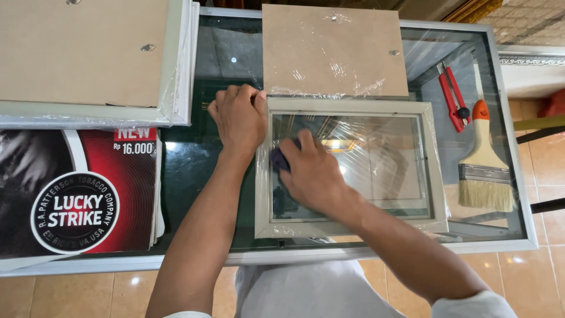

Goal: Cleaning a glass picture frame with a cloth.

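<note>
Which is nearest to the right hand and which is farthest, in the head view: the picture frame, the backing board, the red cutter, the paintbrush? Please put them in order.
From the right hand:
1. Picture frame: directly under the hand, which rests on its glass.
2. Backing board: just above the frame.
3. Red cutter and paintbrush: both at the far right of the table, too close to call.

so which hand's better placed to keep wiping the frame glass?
Right, probably: the right hand presses a dark cloth on the glass, while the left hand steadies the frame corner.
</note>
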